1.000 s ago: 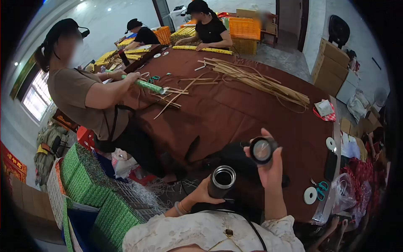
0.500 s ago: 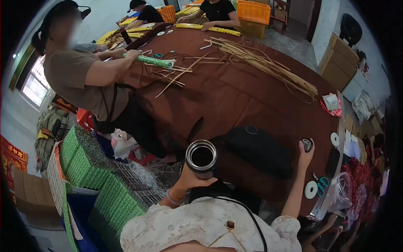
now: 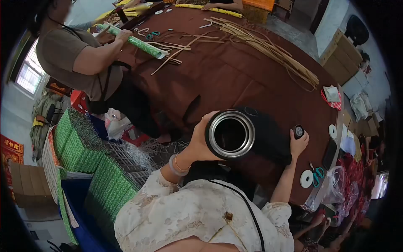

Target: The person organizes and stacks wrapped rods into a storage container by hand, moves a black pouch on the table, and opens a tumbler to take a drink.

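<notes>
The flask [image 3: 231, 134], at the brown table's [image 3: 235, 84] six-o'clock side, points its open mouth viewward, long axis nearly along the sightline. The left hand [image 3: 200, 140] grips its nine-o'clock side; at three, the right hand [image 3: 299, 145] clasps the lid [image 3: 298, 132].

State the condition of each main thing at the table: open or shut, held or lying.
Flask: open, held in the left hand; contents too dark to tell
Lid: off the flask, held in the right hand
Near scissors: lying on the table; blade opening unclear
Near white roll: lying flat
Strips: loose, some piled, some scattered
Green roll: held by a co-worker
</notes>
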`<state>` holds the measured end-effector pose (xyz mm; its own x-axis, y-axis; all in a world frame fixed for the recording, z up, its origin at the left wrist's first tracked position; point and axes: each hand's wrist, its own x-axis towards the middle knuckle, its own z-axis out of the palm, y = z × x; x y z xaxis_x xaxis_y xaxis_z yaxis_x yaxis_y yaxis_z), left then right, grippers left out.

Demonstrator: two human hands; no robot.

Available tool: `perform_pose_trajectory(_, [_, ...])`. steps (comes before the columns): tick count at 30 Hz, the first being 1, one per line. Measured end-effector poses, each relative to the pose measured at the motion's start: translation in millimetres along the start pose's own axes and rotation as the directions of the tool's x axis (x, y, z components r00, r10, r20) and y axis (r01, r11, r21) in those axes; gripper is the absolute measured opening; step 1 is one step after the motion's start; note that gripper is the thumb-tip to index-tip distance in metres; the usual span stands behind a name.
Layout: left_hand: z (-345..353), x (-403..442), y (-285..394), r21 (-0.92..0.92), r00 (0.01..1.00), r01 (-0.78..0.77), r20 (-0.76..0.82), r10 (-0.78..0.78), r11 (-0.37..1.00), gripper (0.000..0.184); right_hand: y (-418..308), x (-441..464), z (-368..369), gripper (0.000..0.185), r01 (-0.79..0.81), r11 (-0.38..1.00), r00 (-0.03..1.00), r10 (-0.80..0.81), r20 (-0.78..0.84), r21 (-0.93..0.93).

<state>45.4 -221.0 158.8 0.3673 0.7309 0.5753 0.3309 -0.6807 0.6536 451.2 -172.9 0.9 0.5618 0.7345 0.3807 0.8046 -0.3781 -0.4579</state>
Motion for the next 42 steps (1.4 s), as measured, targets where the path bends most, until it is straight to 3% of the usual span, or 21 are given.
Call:
perform_pose_trajectory(1, [3,-2,-1,-0.001,1.0,0.001,-0.003,-0.001,1.0,0.094,0,1,0,0.07,-0.016,1.0,0.999,0.016,0.036,0.01])
perform_pose_trajectory(2, [9,-6,-2,-0.269,0.98,0.191,0.003,-0.197,0.944,0.091,2,1,2,0.07,-0.013,1.0,0.999,0.013,0.039,0.009])
perform_pose_trajectory(3, [13,-9,-5,-0.511,0.925,0.352,0.063,-0.374,0.784,0.088,3,1,4,0.071,-0.01,1.0,0.999,0.01,0.032,0.011])
perform_pose_trajectory(4, [12,-7,-12,-0.363,0.97,0.236,0.033,-0.24,0.902,0.085,6,1,5,0.071,-0.008,1.0,1.0,0.007,0.022,0.011])
perform_pose_trajectory(6, [-13,18,28,-0.777,0.896,0.354,0.121,-0.428,0.521,0.08,5,0,3,0.071,-0.001,1.0,1.0,0.001,0.02,-0.002])
perform_pose_trajectory(7, [-11,23,24,-0.53,0.989,0.031,-0.108,-0.104,0.847,0.076,4,1,3,0.071,0.007,1.0,1.0,-0.007,0.021,-0.013])
perform_pose_trajectory(9, [-13,26,30,-0.517,0.989,-0.091,-0.144,0.019,0.851,0.075,4,2,3,0.071,-0.007,1.0,1.0,0.008,0.028,-0.014])
perform_pose_trajectory(11, [-19,29,38,-0.278,0.948,-0.298,-0.198,0.249,0.913,0.071,3,2,2,0.071,-0.019,1.0,0.999,0.02,0.037,-0.014])
perform_pose_trajectory(12, [-15,22,59,-0.452,0.971,-0.15,-0.236,0.044,0.879,0.069,3,2,1,0.072,-0.024,0.999,0.999,0.025,0.049,-0.021])
perform_pose_trajectory(13, [-17,23,65,-0.363,0.961,-0.202,-0.25,0.113,0.909,0.067,1,2,0,0.072,-0.028,0.999,0.998,0.03,0.06,-0.027])
perform_pose_trajectory(14, [-18,18,72,-0.496,0.982,-0.121,-0.189,0.03,0.86,0.067,0,2,-1,0.072,-0.041,0.999,0.997,0.043,0.069,-0.024])
perform_pose_trajectory(15, [-20,28,75,-0.364,0.922,-0.352,-0.294,0.252,0.862,0.067,-2,2,-1,0.072,-0.036,0.999,0.997,0.037,0.07,-0.017])
perform_pose_trajectory(17, [-21,28,77,-0.358,0.906,-0.407,-0.279,0.32,0.84,0.066,-2,2,-2,0.072,-0.055,0.998,0.996,0.056,0.067,-0.009])
perform_pose_trajectory(21, [-18,21,84,-0.432,0.909,-0.4,-0.302,0.288,0.809,0.065,1,-3,-3,0.072,-0.046,0.998,0.997,0.049,0.061,-0.039])
perform_pose_trajectory(33, [-32,35,87,-0.298,0.903,-0.417,-0.244,0.354,0.858,0.058,0,1,1,0.073,-0.024,0.999,0.999,0.026,0.047,-0.04])
perform_pose_trajectory(35, [-26,36,91,-0.295,0.86,-0.446,-0.403,0.314,0.845,0.052,-3,1,-1,0.073,-0.037,0.998,0.998,0.039,0.051,-0.052])
perform_pose_trajectory(42, [-27,55,88,-0.24,0.812,-0.535,-0.413,0.413,0.81,0.045,-3,2,-2,0.073,-0.049,0.999,0.998,0.05,0.05,-0.02])
